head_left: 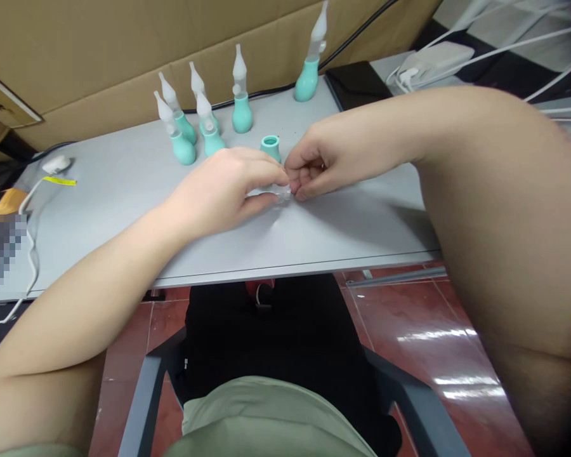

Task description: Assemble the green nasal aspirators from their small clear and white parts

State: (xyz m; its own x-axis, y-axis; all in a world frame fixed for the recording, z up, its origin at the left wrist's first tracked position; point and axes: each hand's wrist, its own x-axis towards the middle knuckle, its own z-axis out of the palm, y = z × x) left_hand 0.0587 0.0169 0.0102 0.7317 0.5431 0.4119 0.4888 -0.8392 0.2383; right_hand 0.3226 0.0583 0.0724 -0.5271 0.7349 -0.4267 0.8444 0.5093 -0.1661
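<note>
A small clear plastic tube (282, 192) lies between the thumb and fingers of my left hand (233, 184), low over the table. My right hand (321, 162) is closed in a pinch at the right end of this tube; whatever its fingertips hold is hidden. Just behind my hands an uncapped teal rubber bulb (270, 147) stands upright with its round mouth showing. Farther back stand several assembled nasal aspirators, each a teal bulb with a clear middle and a whitish pointed tip, among them one aspirator (242, 111) near the middle and another aspirator (307, 79) at the right.
The grey table (124, 184) backs onto a cardboard sheet (99, 57). A black flat device (356, 84) and a white adapter (438, 62) with cables lie at the back right. At left are a white cable (31, 247) and an orange object (7, 202). Chair armrests flank my lap.
</note>
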